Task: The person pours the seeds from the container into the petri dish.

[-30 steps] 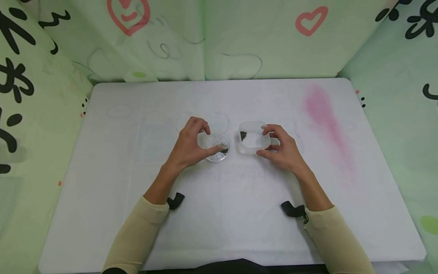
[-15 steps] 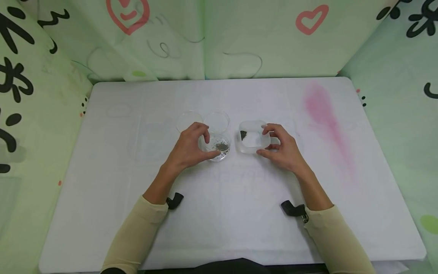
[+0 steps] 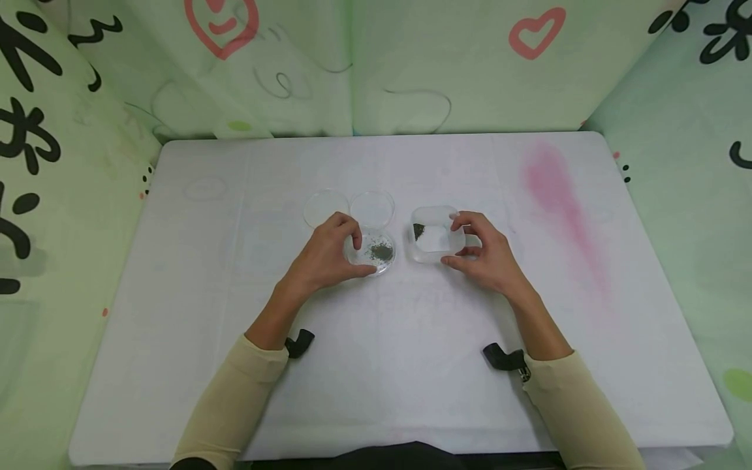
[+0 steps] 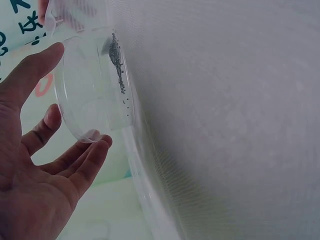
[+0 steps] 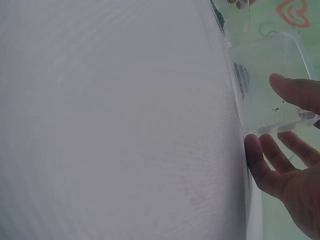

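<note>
One round cup (image 4: 82,85), seemingly just levelled, stands on the table (image 3: 376,365) gripped by the left hand (image 3: 329,254), its grains (image 3: 382,252) settled, tilting apparently done; the right hand (image 3: 484,256) grips a square box (image 3: 436,241).

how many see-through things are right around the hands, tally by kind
Round clear container, in the left hand's grip: 1
Square clear container, in the right hand's grip: 1
Clear round pieces, side by side just beyond the round container: 2
Total: 4
</note>
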`<action>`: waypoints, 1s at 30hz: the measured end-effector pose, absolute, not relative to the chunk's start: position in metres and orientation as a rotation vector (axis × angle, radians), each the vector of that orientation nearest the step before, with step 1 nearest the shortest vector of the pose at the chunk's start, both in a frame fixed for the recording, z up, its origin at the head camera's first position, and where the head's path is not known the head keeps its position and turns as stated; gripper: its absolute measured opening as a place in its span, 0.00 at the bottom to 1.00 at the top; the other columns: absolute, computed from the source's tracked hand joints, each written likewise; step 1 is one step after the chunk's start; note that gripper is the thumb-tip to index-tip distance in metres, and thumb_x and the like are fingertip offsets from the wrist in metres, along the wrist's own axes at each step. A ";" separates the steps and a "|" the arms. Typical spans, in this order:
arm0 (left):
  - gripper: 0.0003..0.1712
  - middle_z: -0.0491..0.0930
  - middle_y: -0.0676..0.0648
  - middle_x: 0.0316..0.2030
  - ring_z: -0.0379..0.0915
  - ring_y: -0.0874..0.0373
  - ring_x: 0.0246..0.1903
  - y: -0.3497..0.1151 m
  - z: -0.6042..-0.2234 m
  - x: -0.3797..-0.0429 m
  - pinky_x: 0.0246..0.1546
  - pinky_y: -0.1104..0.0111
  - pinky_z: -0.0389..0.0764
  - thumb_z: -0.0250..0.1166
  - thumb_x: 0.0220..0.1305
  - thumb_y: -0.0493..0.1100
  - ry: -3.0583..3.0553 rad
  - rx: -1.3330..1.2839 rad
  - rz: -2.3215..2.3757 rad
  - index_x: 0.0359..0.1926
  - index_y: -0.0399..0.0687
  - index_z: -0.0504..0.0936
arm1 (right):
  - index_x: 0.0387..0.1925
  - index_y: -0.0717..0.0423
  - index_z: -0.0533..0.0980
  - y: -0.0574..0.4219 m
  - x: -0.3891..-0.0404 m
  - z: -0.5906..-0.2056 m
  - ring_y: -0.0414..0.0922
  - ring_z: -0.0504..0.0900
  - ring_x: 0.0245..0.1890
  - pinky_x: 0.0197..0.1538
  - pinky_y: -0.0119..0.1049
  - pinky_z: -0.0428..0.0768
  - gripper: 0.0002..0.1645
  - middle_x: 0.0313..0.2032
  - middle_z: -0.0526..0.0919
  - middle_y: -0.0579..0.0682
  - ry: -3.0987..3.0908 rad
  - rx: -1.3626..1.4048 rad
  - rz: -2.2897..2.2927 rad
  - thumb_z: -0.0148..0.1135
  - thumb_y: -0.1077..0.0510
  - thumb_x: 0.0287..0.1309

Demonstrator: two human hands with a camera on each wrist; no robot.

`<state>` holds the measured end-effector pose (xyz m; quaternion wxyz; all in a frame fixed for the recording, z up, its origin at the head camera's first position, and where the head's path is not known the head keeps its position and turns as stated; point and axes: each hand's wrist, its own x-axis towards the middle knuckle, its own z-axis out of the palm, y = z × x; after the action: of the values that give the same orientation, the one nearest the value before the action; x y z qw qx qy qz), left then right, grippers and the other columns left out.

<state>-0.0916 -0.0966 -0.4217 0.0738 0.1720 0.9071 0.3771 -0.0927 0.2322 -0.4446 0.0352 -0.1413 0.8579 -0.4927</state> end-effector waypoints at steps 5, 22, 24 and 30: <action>0.27 0.74 0.46 0.52 0.73 0.48 0.50 -0.096 -0.420 -0.092 0.50 0.59 0.79 0.86 0.47 0.48 2.704 0.526 1.079 0.40 0.44 0.79 | 0.61 0.60 0.71 0.232 -0.093 -0.444 0.60 0.74 0.60 0.44 0.23 0.82 0.38 0.69 0.72 0.58 2.630 -0.443 -1.521 0.78 0.71 0.50; 0.30 0.71 0.44 0.57 0.75 0.47 0.54 -0.090 -0.418 -0.093 0.57 0.57 0.80 0.85 0.49 0.46 2.689 0.594 0.876 0.53 0.50 0.84 | 0.60 0.57 0.71 0.232 -0.091 -0.443 0.58 0.75 0.61 0.45 0.27 0.83 0.38 0.69 0.72 0.56 2.633 -0.417 -1.508 0.79 0.69 0.50; 0.30 0.71 0.44 0.57 0.75 0.47 0.53 -0.089 -0.419 -0.094 0.57 0.57 0.80 0.85 0.49 0.46 2.693 0.601 0.853 0.53 0.50 0.84 | 0.60 0.57 0.71 0.232 -0.091 -0.442 0.58 0.75 0.60 0.45 0.28 0.83 0.38 0.69 0.72 0.56 2.632 -0.413 -1.509 0.80 0.69 0.50; 0.28 0.71 0.44 0.58 0.75 0.47 0.53 -0.087 -0.419 -0.093 0.57 0.57 0.80 0.84 0.50 0.46 2.691 0.597 0.817 0.52 0.50 0.84 | 0.60 0.57 0.71 0.232 -0.091 -0.442 0.57 0.75 0.60 0.45 0.28 0.84 0.37 0.69 0.73 0.56 2.628 -0.415 -1.511 0.80 0.69 0.50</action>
<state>-0.0934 -0.0873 -0.4192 0.1328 0.2058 0.9277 0.2817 -0.0909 0.2320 -0.4424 0.0410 -0.1354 0.8582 -0.4935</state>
